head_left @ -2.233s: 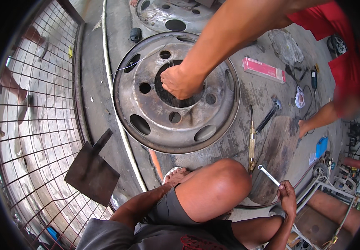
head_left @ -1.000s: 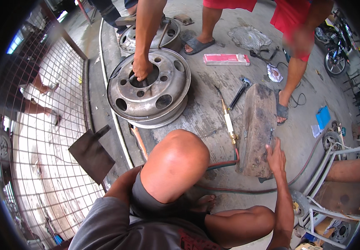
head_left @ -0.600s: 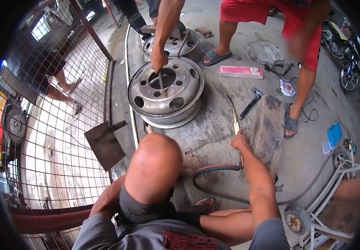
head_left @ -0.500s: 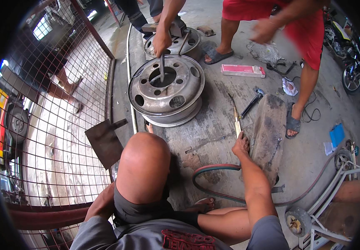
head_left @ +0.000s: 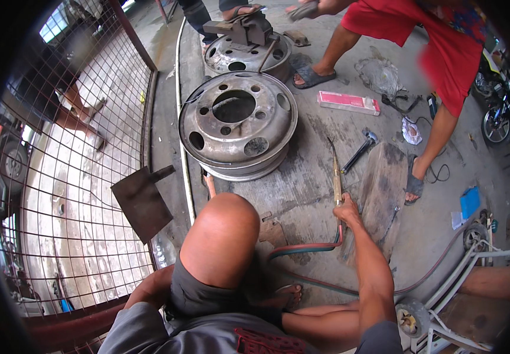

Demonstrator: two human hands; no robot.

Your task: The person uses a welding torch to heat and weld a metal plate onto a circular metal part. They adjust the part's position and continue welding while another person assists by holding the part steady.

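Note:
My right hand (head_left: pixel 347 210) is closed around the rear of a brass-coloured gas torch (head_left: pixel 337 183), whose thin bent tip points away from me. Red and green twin hoses (head_left: pixel 308 248) run from its back end and loop over the floor. Beside the torch lies a hammer (head_left: pixel 358 151) with a black handle, next to a long worn wooden block (head_left: pixel 379 189). My left arm (head_left: pixel 151 286) goes down behind my raised knee, which hides the hand. Ahead of the knee a steel wheel rim (head_left: pixel 240 127) lies flat, and nothing stands in its centre hole.
A second rim (head_left: pixel 222 53) carries a bench vise (head_left: pixel 249 28) at the back. Another person in red shorts (head_left: pixel 384 23) stands at the far right, a grey object in hand. Wire mesh fencing (head_left: pixel 107 118) and a dark metal plate (head_left: pixel 143 203) border the left. A white-framed cart (head_left: pixel 467 271) stands right.
The other person's hand has left the rim, taking a metal tool out of its centre hole. My right hand has drawn slightly nearer, and the torch and hoses have shifted with it.

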